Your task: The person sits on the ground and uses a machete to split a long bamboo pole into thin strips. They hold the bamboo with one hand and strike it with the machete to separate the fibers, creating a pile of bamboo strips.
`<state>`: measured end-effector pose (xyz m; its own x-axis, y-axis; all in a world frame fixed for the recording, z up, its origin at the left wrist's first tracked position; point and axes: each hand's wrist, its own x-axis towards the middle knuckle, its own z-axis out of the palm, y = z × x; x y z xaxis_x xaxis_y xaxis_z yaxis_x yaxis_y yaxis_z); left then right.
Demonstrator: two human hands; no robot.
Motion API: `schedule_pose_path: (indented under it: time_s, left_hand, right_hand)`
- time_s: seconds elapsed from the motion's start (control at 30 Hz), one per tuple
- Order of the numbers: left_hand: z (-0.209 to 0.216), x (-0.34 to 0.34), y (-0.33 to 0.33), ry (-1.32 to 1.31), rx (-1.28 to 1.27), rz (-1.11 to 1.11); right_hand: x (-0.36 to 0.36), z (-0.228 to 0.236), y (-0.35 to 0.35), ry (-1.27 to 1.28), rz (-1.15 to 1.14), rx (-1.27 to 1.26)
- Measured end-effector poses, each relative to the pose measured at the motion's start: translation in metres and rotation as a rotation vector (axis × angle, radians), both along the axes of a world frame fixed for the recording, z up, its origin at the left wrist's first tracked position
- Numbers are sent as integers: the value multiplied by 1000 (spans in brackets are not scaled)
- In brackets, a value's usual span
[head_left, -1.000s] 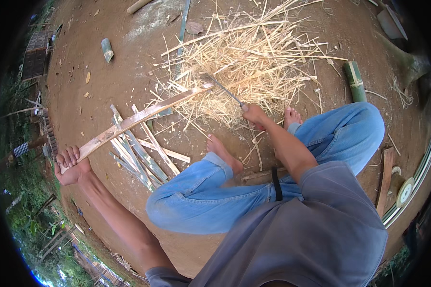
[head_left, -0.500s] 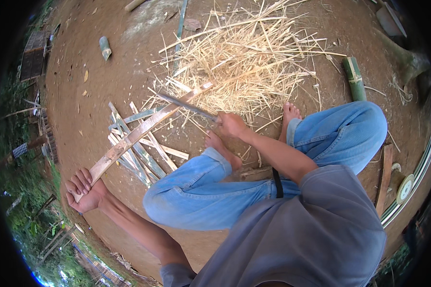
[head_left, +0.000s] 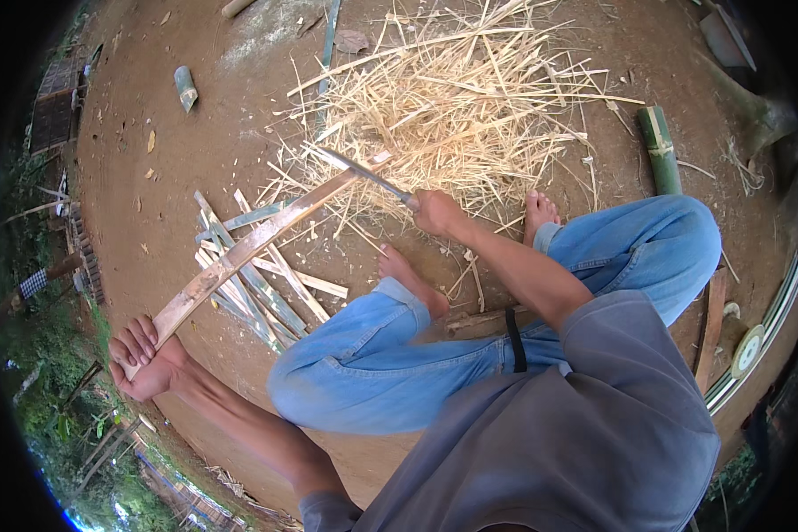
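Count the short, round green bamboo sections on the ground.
2: one bamboo section at the upper left, another bamboo section at the right, just beyond the right knee. Shavings may hide more.

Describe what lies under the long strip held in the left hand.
Beneath the long strip, split pieces, brown soil and pale shavings show along its edges; whatever it directly covers cannot be seen.

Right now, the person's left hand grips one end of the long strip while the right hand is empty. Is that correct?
Not quite: the right hand is not empty. In the head view it holds a knife. The left hand does grip one end of the long strip.
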<state>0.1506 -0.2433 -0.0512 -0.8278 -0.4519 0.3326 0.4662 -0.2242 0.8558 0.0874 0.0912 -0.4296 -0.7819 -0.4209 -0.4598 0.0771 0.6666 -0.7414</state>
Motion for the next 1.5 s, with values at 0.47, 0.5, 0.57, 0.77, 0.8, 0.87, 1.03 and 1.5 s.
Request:
schedule_pose_path:
  time_s: [0.47,0.5,0.57,0.77,0.8,0.87,1.03,1.5]
  left_hand:
    - [2,-4,-1,63,-12,-215]
    - [0,-4,1,72,-17,-222]
    - [3,-4,4,58,-36,-172]
    - [12,-1,9,81,6,-179]
    - [14,-4,14,74,3,-162]
    - [6,-10,19,51,10,-151]
    - [9,-8,9,-20,24,44]
    - [23,-90,9,-182,-8,772]
  right_hand:
    - [16,25,2,30,-39,-215]
    - [22,13,3,-28,-128,-169]
    - [-1,-5,13,-303,-293,-16]
    - [20,-11,30,-115,-121,-4]
    - [22,-20,28,-81,-133,-23]
    - [14,-26,26,-250,-294,10]
    - [32,2,3,-67,-147,-174]
    - [25,-37,17,-151,-313,-78]
